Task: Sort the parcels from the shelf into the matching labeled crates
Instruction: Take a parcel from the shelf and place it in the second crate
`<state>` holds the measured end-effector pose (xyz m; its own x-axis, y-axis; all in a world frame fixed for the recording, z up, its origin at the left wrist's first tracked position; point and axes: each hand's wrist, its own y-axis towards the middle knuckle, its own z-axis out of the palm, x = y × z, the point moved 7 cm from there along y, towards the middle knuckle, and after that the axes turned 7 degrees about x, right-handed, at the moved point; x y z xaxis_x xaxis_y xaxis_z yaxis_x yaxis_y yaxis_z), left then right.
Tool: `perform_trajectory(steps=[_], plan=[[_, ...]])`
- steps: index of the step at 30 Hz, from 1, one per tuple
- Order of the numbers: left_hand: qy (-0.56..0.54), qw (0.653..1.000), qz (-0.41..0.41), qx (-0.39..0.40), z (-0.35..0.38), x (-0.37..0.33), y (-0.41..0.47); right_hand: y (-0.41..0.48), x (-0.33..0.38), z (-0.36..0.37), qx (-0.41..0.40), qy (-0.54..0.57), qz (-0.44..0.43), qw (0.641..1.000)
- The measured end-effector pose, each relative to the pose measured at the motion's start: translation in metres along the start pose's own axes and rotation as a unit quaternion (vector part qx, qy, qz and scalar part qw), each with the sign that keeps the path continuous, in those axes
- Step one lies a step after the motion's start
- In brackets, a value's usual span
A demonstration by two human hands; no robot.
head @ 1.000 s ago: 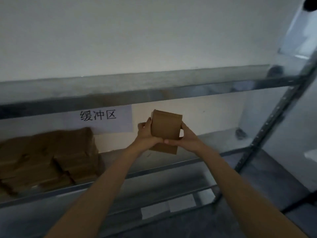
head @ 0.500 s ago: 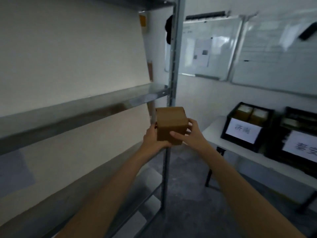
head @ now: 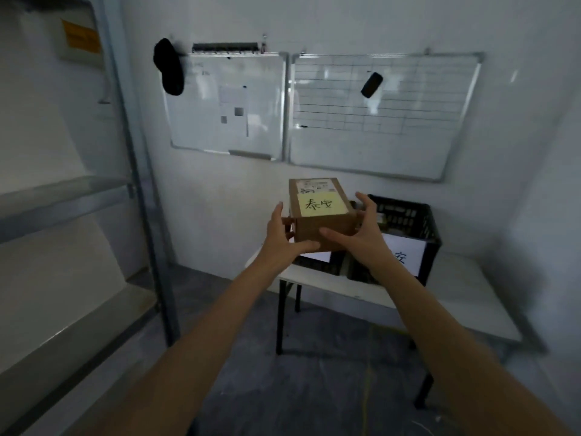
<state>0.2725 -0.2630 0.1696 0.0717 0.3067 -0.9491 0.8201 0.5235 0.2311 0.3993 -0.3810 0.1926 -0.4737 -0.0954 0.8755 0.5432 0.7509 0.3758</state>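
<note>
turning from the shelf (head: pixel 63 196), now at the left edge, the person has swung toward the sorting spot, so carrying has replaced picking. the left hand (head: pixel 283 240) cups the parcel (head: pixel 323 228) on its left side, thumb under the front edge. the parcel hangs in the air between both hands, its yellow label (head: pixel 322 205) now tipped up and readable. the right hand (head: pixel 361 239) wraps spread fingers (head: pixel 367 206) round the right side, thumb across the front. just behind, the right crate (head: pixel 405 215) on the tabletop (head: pixel 465 287) shows a character that seems to match, so it is probably the target.
</note>
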Motion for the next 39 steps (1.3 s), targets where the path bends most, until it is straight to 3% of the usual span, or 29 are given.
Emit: perform_trajectory(steps=[6,19,26,39], plan=[[0.052,0.996,0.066,0.009,0.100,-0.025,0.067,0.017,-0.032,-0.108,-0.035,-0.136,-0.018,0.990],[0.111,0.986,0.092,0.078,0.220,-0.007,0.169,0.050,-0.118,-0.220,-0.087,-0.109,-0.016,0.990],[0.041,0.982,0.125,0.132,0.259,0.007,0.248,0.099,-0.174,-0.249,-0.072,-0.107,0.008,0.992],[0.053,0.977,0.124,0.166,0.251,0.055,0.446,0.281,-0.280,-0.279,-0.051,-0.157,0.050,0.985]])
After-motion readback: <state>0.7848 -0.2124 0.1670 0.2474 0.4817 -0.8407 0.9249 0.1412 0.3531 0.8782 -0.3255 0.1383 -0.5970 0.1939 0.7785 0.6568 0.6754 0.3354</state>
